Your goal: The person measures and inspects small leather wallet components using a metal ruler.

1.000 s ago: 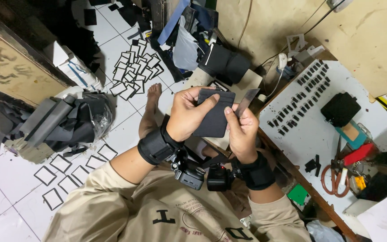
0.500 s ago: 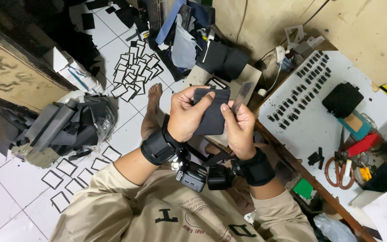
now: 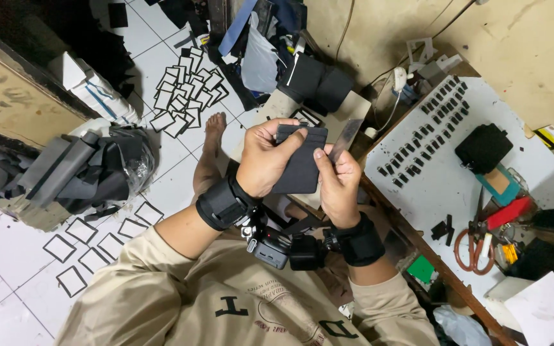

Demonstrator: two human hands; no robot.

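In the head view, both of my hands are raised in front of my chest around a dark flat rectangular pouch-like piece (image 3: 301,165). My left hand (image 3: 264,160) grips its left side, with the thumb laid across the top edge. My right hand (image 3: 338,184) pinches its right edge and also holds a thin grey metal blade (image 3: 345,139) that sticks up and to the right. Black straps with small cameras (image 3: 283,247) sit on both wrists.
A white work board (image 3: 431,186) at the right carries rows of small black pieces, a black pad (image 3: 483,147), orange-handled scissors (image 3: 469,247) and a red tool (image 3: 506,213). Black frame cut-outs (image 3: 184,93) lie on the tiled floor, a bag of dark scraps (image 3: 91,173) at the left. My bare foot (image 3: 211,138) rests below.
The dark piece has been turned from a tilted position to upright between my hands. My left thumb now lies over its top edge, and the blade shows above my right hand.
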